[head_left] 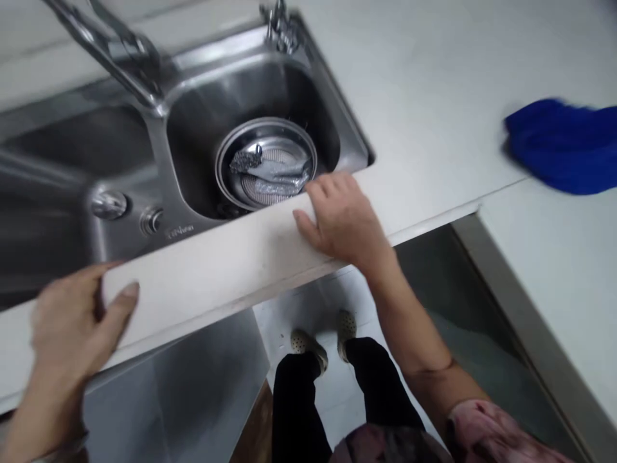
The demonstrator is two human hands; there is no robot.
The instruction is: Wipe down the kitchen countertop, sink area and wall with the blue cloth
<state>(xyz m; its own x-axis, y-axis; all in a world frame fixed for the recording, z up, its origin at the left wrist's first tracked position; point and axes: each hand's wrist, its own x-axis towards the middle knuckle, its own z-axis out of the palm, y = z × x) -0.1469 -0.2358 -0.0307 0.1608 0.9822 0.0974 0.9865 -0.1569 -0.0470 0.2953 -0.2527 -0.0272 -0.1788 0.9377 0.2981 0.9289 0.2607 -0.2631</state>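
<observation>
Hands: left hand (72,325) and right hand (340,218) open on counter edge (216,270); two basins (202,128); one blue cloth (563,145).

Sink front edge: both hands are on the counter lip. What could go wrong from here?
1. The right hand rests on the counter lip with its fingertips at the sink, just above the strainer basket holding metal pieces. A slip forward could scrape the fingers.
2. The left hand sits at the lip's front, blurred in the picture, so its hold may be unsteady.
</observation>
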